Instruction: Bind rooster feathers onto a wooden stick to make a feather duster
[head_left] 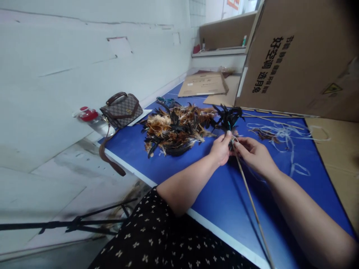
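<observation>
My left hand (220, 148) and my right hand (252, 153) meet over the blue table (174, 164), both pinched on a thin wooden stick (249, 201) that runs from the near edge up to them. At the stick's top sits a tuft of black feathers (228, 117) just above my fingers. A pile of brown and black feathers (175, 129) lies left of my left hand. Pale string strands (283, 132) lie loose to the right of my right hand.
A checkered brown handbag (122, 109) and a clear bottle with a red cap (94, 119) sit at the table's left corner. A large cardboard box (297, 56) stands at the back right, flat cardboard (203, 84) behind. A black tripod (73, 224) stands on the floor.
</observation>
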`<state>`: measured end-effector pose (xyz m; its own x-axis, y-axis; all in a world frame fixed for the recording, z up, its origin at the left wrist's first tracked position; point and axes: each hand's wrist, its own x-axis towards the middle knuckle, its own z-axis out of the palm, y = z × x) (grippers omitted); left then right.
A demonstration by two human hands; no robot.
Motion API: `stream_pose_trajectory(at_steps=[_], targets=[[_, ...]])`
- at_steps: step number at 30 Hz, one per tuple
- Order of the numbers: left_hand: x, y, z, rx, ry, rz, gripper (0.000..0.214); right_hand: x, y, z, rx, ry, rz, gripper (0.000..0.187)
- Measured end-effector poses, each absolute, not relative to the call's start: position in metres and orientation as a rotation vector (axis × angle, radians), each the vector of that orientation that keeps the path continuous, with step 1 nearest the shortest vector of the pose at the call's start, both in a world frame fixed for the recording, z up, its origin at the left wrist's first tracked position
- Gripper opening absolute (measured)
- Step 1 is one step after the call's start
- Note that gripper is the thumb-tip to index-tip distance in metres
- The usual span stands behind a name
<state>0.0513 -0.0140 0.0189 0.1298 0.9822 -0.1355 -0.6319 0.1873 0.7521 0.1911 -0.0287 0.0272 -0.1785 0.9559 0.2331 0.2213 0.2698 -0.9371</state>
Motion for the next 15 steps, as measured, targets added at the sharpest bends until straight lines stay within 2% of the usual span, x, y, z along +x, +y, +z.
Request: stream_pose_trajectory(at_steps=[3,8,15], targets=[[0.048,-0.012,0.024,0.604,0.730,1.312,0.039,0.183,-0.022,0.028,-1.073,-1.547,1.056,0.056],[0.043,-0.018,0.036,0.613,0.562,1.219,0.041,0.189,-0.015,0.033,-1.168,-1.506,0.805,0.047],[0.043,-0.032,0.046,0.611,0.492,1.064,0.030,0.208,-0.024,0.038,-1.156,-1.559,0.686,0.032]])
